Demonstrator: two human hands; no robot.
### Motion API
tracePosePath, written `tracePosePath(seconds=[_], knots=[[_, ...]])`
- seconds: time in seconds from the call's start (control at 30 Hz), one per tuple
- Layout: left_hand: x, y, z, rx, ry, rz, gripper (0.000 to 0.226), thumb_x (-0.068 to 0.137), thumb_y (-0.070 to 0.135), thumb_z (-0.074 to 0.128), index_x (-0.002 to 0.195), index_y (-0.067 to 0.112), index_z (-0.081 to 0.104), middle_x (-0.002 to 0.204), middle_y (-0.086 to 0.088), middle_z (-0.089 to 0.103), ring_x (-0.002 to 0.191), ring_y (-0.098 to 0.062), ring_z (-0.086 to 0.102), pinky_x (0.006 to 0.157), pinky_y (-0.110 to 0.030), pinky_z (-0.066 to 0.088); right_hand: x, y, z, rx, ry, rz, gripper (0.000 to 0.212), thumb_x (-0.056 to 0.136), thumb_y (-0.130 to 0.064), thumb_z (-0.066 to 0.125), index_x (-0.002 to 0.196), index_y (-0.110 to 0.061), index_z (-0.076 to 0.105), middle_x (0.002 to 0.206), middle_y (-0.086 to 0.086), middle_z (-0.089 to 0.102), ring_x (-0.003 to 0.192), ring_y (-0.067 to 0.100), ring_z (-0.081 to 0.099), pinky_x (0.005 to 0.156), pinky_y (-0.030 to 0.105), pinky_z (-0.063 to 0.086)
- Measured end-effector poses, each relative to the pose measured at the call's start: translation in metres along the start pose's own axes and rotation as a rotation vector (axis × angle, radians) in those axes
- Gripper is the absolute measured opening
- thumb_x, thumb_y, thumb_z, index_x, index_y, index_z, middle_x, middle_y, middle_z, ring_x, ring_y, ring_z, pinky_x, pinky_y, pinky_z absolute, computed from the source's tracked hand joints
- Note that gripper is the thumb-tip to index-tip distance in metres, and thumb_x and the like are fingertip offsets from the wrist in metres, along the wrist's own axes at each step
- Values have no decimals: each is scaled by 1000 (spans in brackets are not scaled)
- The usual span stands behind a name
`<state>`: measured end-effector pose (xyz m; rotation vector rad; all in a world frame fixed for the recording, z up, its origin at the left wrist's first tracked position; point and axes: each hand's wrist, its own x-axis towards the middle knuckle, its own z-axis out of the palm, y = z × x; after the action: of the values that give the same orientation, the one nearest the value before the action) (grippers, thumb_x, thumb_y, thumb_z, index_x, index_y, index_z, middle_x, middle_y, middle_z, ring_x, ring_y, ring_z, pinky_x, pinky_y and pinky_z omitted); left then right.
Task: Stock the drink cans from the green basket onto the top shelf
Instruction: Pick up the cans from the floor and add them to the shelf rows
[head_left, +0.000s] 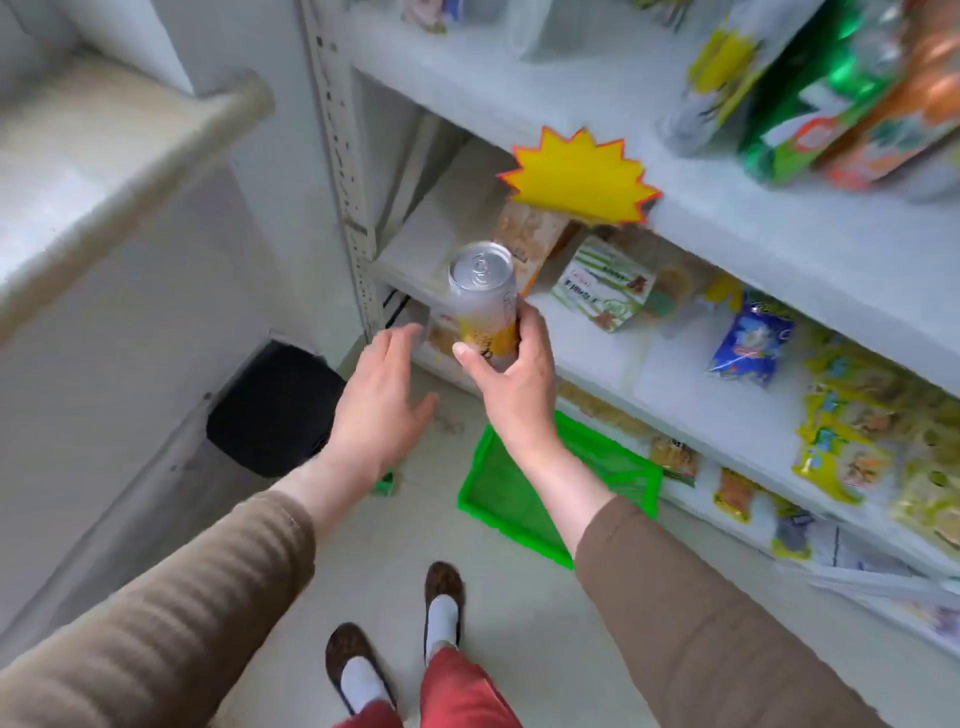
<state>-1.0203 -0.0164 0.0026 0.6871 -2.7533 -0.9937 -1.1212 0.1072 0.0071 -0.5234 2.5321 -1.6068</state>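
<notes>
Upright, top tilted slightly left, the can (483, 304) sits gripped by right-hand fingers (524, 332); left hand (382, 395) spread, empty.

- A yellow starburst tag (579, 179) hung on a shelf edge.
- Snack packets, among them a blue packet (750, 340), lay on the lower shelves.
- A black bin (272, 410) stood on the floor by the wall.

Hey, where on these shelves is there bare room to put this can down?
The right hand holds the can. Bare shelf board lies at the left end, between the upright post and the orange packet. The board above is bare left of the yellow-labelled bottle. Further right, snack packets crowd the shelves.
</notes>
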Motion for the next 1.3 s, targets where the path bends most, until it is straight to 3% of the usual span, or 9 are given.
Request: tracePosePath(seconds=[0.13, 0.27, 0.4, 0.6, 0.8, 0.9, 1.1, 1.3], knots=[[14, 102, -44, -77, 42, 167, 72, 79, 23, 71, 142, 19, 35, 134, -2, 43, 128, -23, 41, 100, -39, 42, 11, -64, -85, 59, 173, -1, 61, 74, -36, 84, 127, -23, 57, 116, -4, 66, 107, 14, 64, 95, 37, 52], [23, 187, -48, -120, 46, 334, 72, 79, 22, 73, 142, 19, 36, 134, -2, 44, 127, -24, 42, 101, -39, 41, 22, -83, -164, 91, 300, -10, 62, 72, -42, 83, 127, -30, 58, 117, -6, 69, 106, 14, 67, 93, 44, 54], [43, 265, -22, -111, 15, 485, 72, 78, 22, 74, 141, 15, 38, 135, -5, 46, 127, -26, 44, 102, -41, 42, 52, -64, -244, 16, 414, 23, 70, 71, -53, 79, 133, -32, 54, 118, -3, 67, 106, 21, 65, 90, 46, 55], [85, 354, 44, -55, -60, 476, 74, 81, 24, 70, 144, 17, 34, 141, -3, 41, 131, -23, 40, 103, -35, 40, 107, -7, -338, -28, 438, 141, 60, 68, -49, 80, 122, -36, 57, 104, -7, 72, 92, 14, 69, 84, 41, 57], [124, 404, 90, -15, -104, 399, 75, 81, 28, 71, 144, 19, 32, 142, -2, 39, 133, -23, 38, 102, -40, 42, 155, 32, -380, 7, 387, 190, 46, 75, -29, 86, 111, -30, 56, 93, -15, 69, 82, -1, 65, 74, 27, 51], [136, 415, 102, 3, -109, 371, 75, 80, 28, 72, 143, 20, 33, 141, -2, 41, 132, -23, 39, 101, -40, 43, 176, 44, -389, 24, 386, 209, 50, 74, -30, 86, 115, -26, 57, 98, -8, 72, 86, 8, 68, 77, 31, 54], [149, 424, 115, 23, -112, 362, 75, 80, 27, 73, 143, 21, 32, 140, -1, 43, 130, -23, 41, 99, -41, 45, 209, 56, -390, 16, 388, 217, 65, 62, -52, 82, 111, -41, 42, 111, -4, 69, 100, 20, 67, 85, 42, 56], [155, 431, 120, 29, -118, 360, 74, 81, 28, 72, 143, 21, 32, 143, 2, 40, 131, -22, 40, 98, -41, 45, 216, 61, -390, 35, 415, 182, 58, 66, -40, 84, 110, -30, 48, 112, 0, 61, 102, 21, 63, 82, 40, 56]])
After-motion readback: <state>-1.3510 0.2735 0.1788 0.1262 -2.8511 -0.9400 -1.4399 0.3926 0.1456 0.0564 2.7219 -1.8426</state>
